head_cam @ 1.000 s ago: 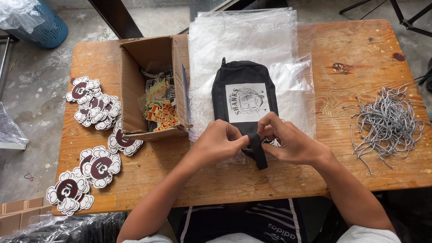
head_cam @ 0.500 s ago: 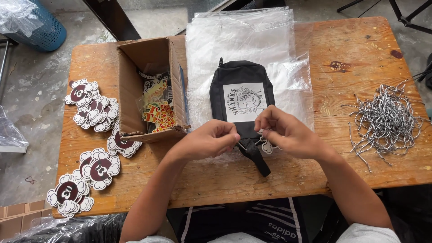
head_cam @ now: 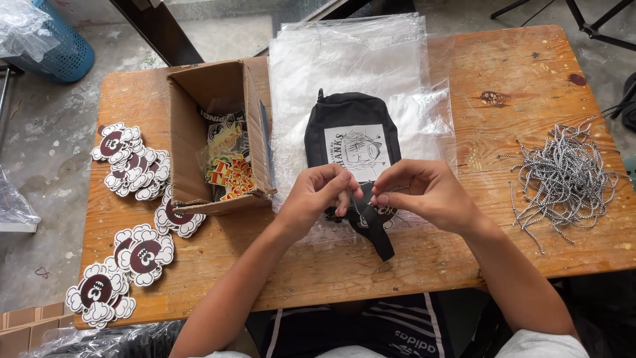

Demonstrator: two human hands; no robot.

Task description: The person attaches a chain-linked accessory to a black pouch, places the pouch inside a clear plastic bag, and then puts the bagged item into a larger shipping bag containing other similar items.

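The person holds both hands close together above the lower part of a small black fabric pouch with a white printed patch point(head_cam: 352, 142), which lies flat on a stack of clear plastic bags point(head_cam: 344, 59) in the middle of the wooden tabletop point(head_cam: 523, 79). The left hand point(head_cam: 317, 197) pinches a thin black-and-white speckled cord point(head_cam: 356, 211) between thumb and fingertips, and the right hand point(head_cam: 421, 192) has its grip closed on the other part of the same cord, just beside the pouch's black strap end point(head_cam: 381, 242). To do this step well, it seems wise to keep the cord short and tight between the two pinches, so the small loop does not slip. The pouch should stay flat. A pile of similar cords point(head_cam: 563, 176) lies at the right, an open cardboard box point(head_cam: 199, 132) and flower-shaped stickers point(head_cam: 142, 248) at the left.
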